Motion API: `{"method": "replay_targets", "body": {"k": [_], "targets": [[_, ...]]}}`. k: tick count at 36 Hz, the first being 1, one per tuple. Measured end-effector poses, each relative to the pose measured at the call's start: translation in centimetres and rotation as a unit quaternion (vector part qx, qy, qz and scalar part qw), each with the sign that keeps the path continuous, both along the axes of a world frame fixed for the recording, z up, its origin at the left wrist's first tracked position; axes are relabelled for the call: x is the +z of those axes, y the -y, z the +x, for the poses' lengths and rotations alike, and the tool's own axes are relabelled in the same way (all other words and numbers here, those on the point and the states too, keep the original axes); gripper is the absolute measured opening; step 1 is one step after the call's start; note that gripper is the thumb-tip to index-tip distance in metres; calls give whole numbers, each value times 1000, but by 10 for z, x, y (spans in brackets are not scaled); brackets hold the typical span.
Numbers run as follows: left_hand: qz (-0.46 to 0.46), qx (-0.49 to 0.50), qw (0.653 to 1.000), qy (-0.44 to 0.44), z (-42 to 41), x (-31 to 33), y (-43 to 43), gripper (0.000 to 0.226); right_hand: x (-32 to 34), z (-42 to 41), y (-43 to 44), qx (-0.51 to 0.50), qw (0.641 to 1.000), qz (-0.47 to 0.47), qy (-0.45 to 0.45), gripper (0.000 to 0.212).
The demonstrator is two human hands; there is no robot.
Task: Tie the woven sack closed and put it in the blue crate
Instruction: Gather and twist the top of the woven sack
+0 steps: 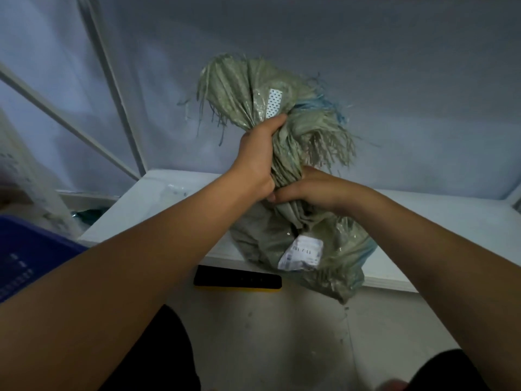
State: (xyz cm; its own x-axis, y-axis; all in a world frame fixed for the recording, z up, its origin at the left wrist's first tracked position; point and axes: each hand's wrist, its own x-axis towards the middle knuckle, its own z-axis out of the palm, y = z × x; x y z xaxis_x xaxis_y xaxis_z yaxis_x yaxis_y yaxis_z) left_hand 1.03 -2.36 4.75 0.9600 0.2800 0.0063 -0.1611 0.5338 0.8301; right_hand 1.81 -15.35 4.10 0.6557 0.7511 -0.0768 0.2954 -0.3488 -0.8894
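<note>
A grey-green woven sack (318, 266) with a white label rests on the front edge of a white table (451, 235), its bottom hanging over the edge. Its neck is gathered and held upright, with frayed strands and some blue fibres spreading from the top. My left hand (259, 156) is clenched around the upper part of the bunched neck. My right hand (307, 187) grips the neck just below it, at the top of the sack's body. A corner of the blue crate (25, 255) shows at the left edge, below table height.
A black and yellow bar-shaped object (238, 279) lies under the table's front edge. White frame poles (112, 88) and a pale wall stand behind the table. A clear plastic sheet (33, 187) hangs at the left above the crate. The floor below is pale.
</note>
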Motion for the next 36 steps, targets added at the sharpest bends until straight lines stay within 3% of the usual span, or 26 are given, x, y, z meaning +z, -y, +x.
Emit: {"method": "replay_targets", "body": {"k": [18, 20, 23, 26, 29, 33, 36], "targets": [[-27, 39, 999, 12, -100, 18, 10, 38, 10, -93, 2, -11, 998, 5, -69, 59], [-25, 42, 999, 10, -111, 19, 9, 39, 16, -105, 3, -9, 997, -4, -74, 51], [-40, 41, 998, 7, -126, 21, 9, 40, 24, -119, 6, -3, 995, -17, -93, 20], [-52, 39, 998, 6, -140, 23, 11, 41, 30, -130, 7, 3, 992, -43, -118, 29], [-50, 36, 998, 1, -153, 25, 16, 41, 33, -139, 10, 9, 986, -72, -151, 17], [-44, 40, 998, -10, -165, 29, 23, 40, 37, -141, 15, 17, 978, -89, -188, 25], [-40, 41, 998, -18, -172, 34, 28, 39, 43, -143, 19, 25, 973, -100, -205, 17]]}}
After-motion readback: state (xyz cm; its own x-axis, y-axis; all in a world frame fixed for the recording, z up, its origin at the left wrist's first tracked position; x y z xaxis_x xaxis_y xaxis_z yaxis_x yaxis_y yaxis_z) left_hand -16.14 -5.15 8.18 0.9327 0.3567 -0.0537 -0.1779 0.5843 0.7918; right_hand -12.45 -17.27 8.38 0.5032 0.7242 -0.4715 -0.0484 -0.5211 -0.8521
